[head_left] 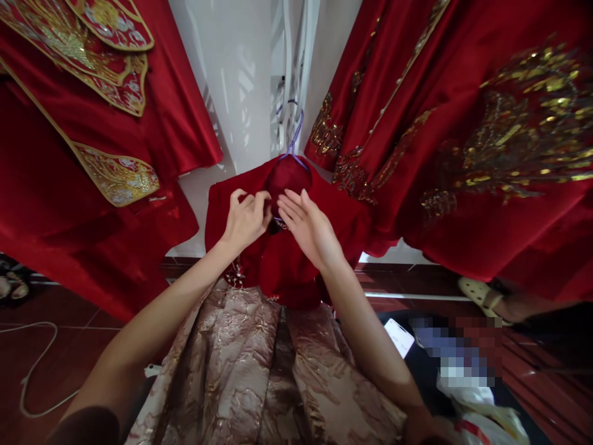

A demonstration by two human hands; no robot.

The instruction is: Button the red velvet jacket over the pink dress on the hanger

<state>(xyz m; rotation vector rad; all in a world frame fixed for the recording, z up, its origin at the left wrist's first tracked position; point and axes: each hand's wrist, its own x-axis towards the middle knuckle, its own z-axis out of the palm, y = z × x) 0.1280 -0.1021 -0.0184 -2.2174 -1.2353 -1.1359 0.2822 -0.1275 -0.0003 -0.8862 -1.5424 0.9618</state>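
A dark red velvet jacket (287, 259) hangs in front of me on a purple hanger (295, 133) hooked to a white rack (296, 55). My left hand (245, 219) is closed, its fingers pinching the jacket's fabric at the collar. Beside it my right hand (308, 225) lies on the jacket front with its fingers stretched out and touching the neck opening. Below the jacket hangs a pleated pale gold brocade skirt (259, 371).
Red embroidered robes with gold trim hang at the left (92, 123) and at the right (486, 136). A white cord (32, 371) lies on the dark red floor. Another person's foot in a cream sandal (482, 293) is at the right, near bags (477, 414).
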